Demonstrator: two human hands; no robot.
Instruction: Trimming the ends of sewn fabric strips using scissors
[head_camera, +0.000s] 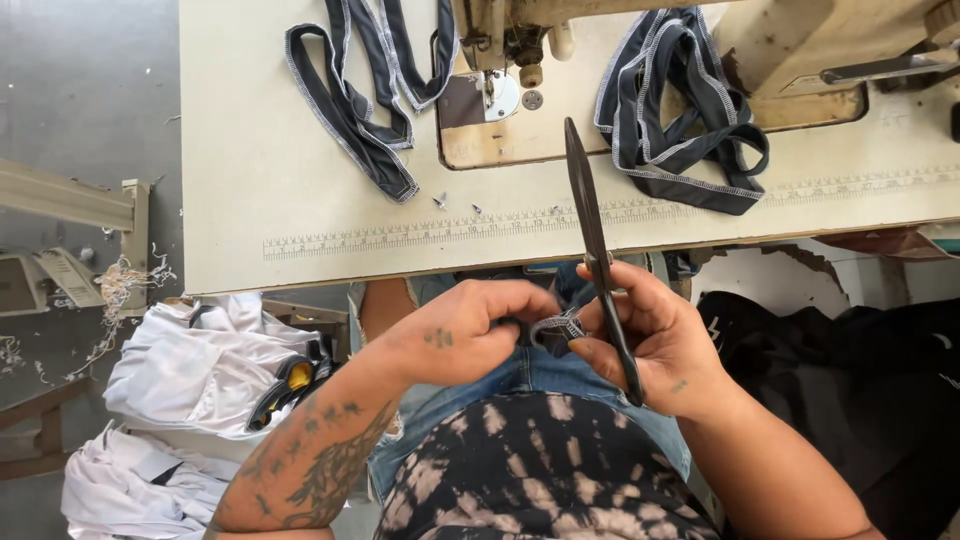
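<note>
Both hands pinch a small dark fabric strip with white stitching (555, 328) over the lap: the left hand (462, 335) is closed on its left end, while the right hand (650, 335) grips its right end and long black metal scissors (597, 250) pointing far toward the cream sewing table (280, 170).

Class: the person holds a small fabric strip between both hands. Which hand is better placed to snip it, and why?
The right hand, probably. It already grips the black scissors, blades pointing away towards the sewing table, right beside the grey strip. The left hand only pinches the strip, steadying it.
</note>
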